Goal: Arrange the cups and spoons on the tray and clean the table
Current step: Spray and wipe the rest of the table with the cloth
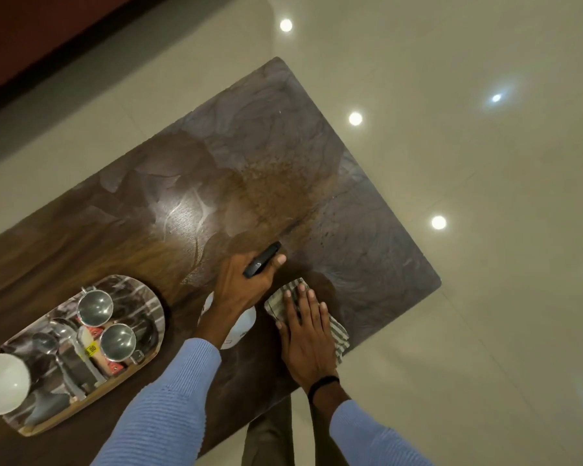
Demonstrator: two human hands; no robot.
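Left hand (246, 287) clamped on spray bottle (262, 258), right hand (308, 341) flat, pressing striped cloth (340, 336) near table (283, 146) edge, tray (128, 284) with 2 steel cups (95, 306) left of both; risk: overshoot drags cloth off edge.

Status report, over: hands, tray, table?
Left hand grips spray bottle; right hand flat on striped cloth. Cups and spoons on tray. Wet patch on table ahead of cloth, nothing blocking.

I see dim, warm light; ceiling spots glare off the floor (485, 163) and table (283, 129); the edges bend, slightly soft.
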